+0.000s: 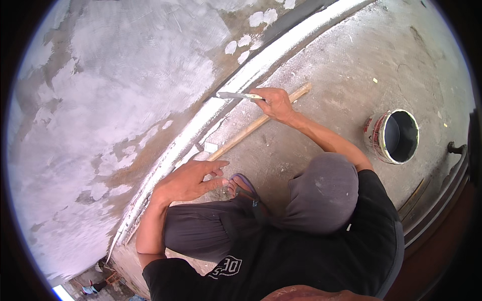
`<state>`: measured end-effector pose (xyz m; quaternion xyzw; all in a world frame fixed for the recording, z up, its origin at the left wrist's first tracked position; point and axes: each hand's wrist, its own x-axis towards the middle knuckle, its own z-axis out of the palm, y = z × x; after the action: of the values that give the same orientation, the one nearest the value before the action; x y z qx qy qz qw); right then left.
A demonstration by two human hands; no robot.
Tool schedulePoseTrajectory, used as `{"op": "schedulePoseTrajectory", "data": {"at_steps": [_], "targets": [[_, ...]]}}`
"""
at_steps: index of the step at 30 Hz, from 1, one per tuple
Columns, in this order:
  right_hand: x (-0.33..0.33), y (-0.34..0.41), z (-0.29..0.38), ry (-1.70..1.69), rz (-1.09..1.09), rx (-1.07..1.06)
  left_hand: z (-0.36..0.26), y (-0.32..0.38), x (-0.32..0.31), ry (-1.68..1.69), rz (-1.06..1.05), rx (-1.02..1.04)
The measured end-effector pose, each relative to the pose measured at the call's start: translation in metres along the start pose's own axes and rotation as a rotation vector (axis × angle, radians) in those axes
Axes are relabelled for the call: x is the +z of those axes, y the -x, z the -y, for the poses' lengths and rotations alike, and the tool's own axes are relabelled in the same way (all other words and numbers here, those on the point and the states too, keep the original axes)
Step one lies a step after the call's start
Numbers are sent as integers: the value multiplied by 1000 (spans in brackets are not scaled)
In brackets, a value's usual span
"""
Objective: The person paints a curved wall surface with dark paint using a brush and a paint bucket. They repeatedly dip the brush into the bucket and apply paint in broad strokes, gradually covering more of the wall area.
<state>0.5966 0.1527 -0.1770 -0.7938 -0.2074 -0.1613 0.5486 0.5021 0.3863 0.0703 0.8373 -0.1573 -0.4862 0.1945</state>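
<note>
My right hand [274, 103] grips a flat paintbrush [241, 96] by its handle. Grey paint coats the brush's head, which lies across the white skirting ledge [260, 73] at the foot of the wall. Behind that ledge runs a dark grey painted band [290, 24], stretching from near the brush tip towards the top of the view. My left hand [182, 182] holds nothing; its fingers are apart, over the floor beside my knee and close to the ledge. To the right, a paint bucket [374, 131] contains dark grey paint [393, 131].
A wooden stick [246, 129] lies along the floor beneath my right hand. One end reaches a small white piece [211, 147] near the ledge. The plastered wall [143, 56] is patchy. At far right is a curved dark frame with a handle [456, 148]. My sandalled foot [243, 185] is between my hands.
</note>
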Motion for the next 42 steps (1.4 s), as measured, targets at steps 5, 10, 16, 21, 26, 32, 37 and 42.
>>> {"op": "schedulePoseTrajectory", "data": {"at_steps": [5,10,16,21,26,32,37,42], "targets": [[45,-27,-18,69,-27,-121,4,13,4,63,-43,-50],[1,-44,-56,208,-153,-37,6,13,3,109,-46,-42],[-109,-55,-109,503,-604,291,-3,5,0,74,4,-37],[-53,-52,-87,385,-574,319,-5,1,-2,80,15,-26],[35,-2,-15,6,-256,60,-4,1,-3,91,37,-38],[35,-25,-32,136,-13,-172,-6,-2,-8,50,9,-55],[-79,-58,-108,374,-338,146,-7,4,-7,72,19,-69],[-129,-69,-118,447,-800,390,-8,3,-6,124,66,-72]]}}
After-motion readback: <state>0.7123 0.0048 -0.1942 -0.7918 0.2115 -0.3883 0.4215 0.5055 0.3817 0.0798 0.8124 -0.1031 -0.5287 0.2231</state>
